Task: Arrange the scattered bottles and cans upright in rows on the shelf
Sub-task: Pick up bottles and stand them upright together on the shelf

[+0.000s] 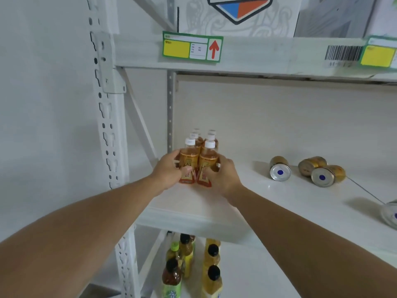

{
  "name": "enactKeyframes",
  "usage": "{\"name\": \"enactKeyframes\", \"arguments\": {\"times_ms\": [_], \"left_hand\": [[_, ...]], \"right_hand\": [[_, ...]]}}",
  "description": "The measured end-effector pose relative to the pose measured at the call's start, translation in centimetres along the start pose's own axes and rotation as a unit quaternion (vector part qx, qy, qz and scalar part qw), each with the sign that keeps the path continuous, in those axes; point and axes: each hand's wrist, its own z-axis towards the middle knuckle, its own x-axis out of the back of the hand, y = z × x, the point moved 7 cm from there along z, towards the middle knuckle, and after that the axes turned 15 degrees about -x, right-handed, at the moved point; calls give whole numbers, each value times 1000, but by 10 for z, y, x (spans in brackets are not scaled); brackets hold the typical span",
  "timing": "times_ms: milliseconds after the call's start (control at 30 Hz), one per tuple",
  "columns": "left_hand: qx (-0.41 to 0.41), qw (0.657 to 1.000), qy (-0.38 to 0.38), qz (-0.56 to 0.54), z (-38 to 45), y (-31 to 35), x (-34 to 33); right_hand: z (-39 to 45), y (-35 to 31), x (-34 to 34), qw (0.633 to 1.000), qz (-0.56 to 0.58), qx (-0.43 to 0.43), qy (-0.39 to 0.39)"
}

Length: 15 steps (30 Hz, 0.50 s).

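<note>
Head view, white shelf (268,203) at L end of rack. Left hand (169,171) and right hand (223,177) each wrap one front amber bottle: left grip closed round the L front bottle (188,162), thumb across its label; right grip closed round the R front bottle (207,163), fingers hidden behind it. Both bottles upright, touching, white caps on. Behind them more upright white-capped bottles (204,136) in two rows; only caps and shoulders show, count unclear. Well to the R, three gold cans (307,168) lie on their sides, ends toward camera; a further can (390,214) is cut off by the frame edge. Lower shelf: dark-capped bottles (193,261), partly hidden by the shelf board. Tag (192,47) text illegible.
</note>
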Motion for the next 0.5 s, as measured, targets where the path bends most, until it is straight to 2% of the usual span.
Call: {"name": "enactKeyframes", "arguments": {"times_ms": [300, 500], "left_hand": [[-8, 1000, -15, 7, 8, -16, -6], [-1, 997, -78, -3, 12, -23, -15]], "right_hand": [[6, 9, -12, 1000, -1, 6, -5], [10, 12, -12, 999, -46, -10, 5]]}}
